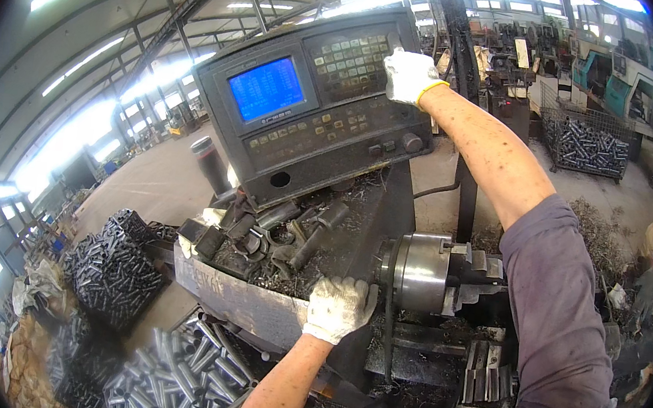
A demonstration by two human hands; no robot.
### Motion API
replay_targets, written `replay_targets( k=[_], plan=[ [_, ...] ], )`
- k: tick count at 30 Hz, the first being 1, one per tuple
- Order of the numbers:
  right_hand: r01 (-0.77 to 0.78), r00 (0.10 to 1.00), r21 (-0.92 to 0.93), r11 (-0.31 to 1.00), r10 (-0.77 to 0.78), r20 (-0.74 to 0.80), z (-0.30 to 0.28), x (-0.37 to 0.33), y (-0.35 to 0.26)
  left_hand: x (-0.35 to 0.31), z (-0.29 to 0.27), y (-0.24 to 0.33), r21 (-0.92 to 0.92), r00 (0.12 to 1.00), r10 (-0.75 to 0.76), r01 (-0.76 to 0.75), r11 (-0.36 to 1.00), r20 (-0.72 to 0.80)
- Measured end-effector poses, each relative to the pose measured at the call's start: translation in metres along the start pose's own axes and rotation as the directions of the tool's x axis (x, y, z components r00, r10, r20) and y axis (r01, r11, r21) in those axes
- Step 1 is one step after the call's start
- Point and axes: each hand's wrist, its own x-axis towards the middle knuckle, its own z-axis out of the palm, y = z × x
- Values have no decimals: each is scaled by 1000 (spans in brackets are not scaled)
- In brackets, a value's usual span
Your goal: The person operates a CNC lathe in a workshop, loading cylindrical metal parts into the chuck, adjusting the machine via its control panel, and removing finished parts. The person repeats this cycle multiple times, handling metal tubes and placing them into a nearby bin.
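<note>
My right hand point(409, 76), in a white glove with a yellow cuff, is at the right side of the keypad point(351, 60) on a dark machine control panel point(266, 165). Its fingers look curled in and nothing shows in them; the fingertips are partly hidden. To the left of the keys, a blue screen point(267, 88) is lit. My left hand point(338, 310), also in a white glove, lies with its fingers out on the front edge of the dirty machine top point(354, 243). Right of it is a metal lathe chuck point(423, 271) with stepped jaws.
Metal jaws and blocks point(283, 235) lie among shavings on the machine top. Below left, a bin holds cut metal tubes point(178, 372). Dark parts are piled point(114, 268) farther left. A wire basket of parts point(591, 145) stands at the back right. A tool holder point(488, 376) sits under the chuck.
</note>
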Motion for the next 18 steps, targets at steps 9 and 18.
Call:
replay_targets(
  k=[9,18],
  plan=[
    [66,998,50,997,-65,-22,0,-28,-32,1,1,2,-8,999,-19,19,1000,-45],
    [278,960,125,952,-271,-73,12,-47,-84,1,1,1,2,999,-16,16,1000,-34]
  ],
)
